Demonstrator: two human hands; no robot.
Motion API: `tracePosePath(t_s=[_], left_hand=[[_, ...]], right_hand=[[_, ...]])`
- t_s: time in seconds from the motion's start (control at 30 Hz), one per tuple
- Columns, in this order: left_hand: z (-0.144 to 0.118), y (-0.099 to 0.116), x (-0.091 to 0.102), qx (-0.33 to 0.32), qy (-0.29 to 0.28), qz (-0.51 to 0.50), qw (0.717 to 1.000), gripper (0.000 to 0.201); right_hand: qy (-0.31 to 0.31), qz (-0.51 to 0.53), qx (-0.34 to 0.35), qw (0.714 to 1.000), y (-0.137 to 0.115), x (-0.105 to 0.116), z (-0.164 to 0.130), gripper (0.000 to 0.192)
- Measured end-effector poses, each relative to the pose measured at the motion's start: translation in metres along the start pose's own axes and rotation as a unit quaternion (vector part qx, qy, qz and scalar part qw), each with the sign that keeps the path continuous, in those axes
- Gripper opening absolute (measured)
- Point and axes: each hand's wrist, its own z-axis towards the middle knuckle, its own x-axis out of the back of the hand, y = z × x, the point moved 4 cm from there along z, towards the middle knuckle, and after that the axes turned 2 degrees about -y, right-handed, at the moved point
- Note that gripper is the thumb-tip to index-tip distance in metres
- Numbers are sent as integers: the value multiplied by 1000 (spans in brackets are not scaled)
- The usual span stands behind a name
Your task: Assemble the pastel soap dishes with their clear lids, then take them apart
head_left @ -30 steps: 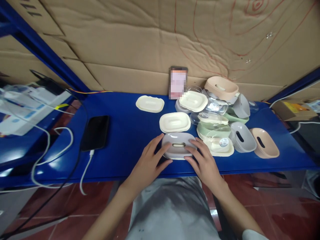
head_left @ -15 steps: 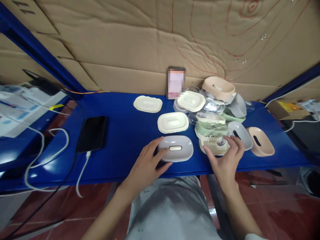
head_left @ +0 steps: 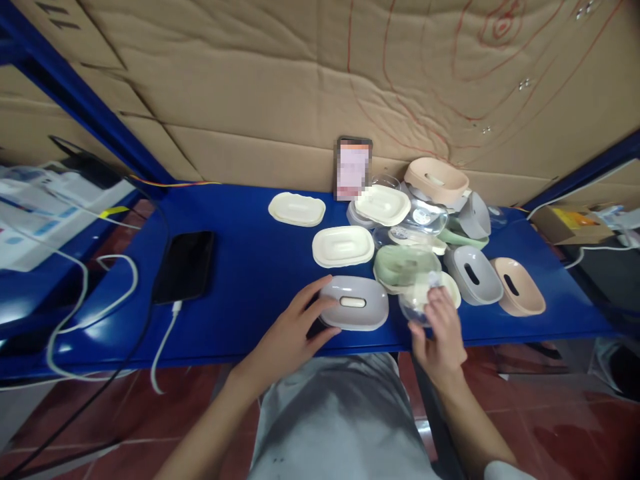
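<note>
My left hand (head_left: 307, 317) grips the left end of a grey oval soap dish (head_left: 367, 317), fingers on its far rim and thumb at the near side. A cream piece shows in the slot in its middle. My right hand (head_left: 440, 330) is closed on a clear plastic lid (head_left: 414, 310), tilted and smeared by motion, just right of the dish. Behind that lid lies a cream tray (head_left: 454, 290), partly hidden. A green soap dish (head_left: 393, 265) lies beyond, and another cream tray (head_left: 343, 247) rests behind the grey dish.
Grey (head_left: 473, 275) and peach soap dishes (head_left: 517, 287) stand at the right. More dishes, lids and trays are piled at the back, beside an upright phone (head_left: 353, 168) with a blurred screen. A black phone (head_left: 183, 267) on a white cable lies left on the blue table (head_left: 235, 280).
My right hand has closed on the clear lid and drawn it left and toward me, off the cream tray. The green dish and right-hand grey dish have shifted left. My left hand stays at the dish.
</note>
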Motion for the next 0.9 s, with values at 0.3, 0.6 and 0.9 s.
tracePosePath(t_s=[0.3, 0.6, 0.9], left_hand=[[-4, -18, -4, 74, 16, -87, 993, 93], [0, -9, 2, 35, -18, -56, 998, 60], [-5, -12, 0, 26, 21, -41, 999, 69]], right_hand=[[-141, 197, 39, 969, -9, -13, 12, 59], [-249, 172, -27, 953, 0, -23, 19, 55], [-306, 180, 31, 934, -19, -29, 38, 57]])
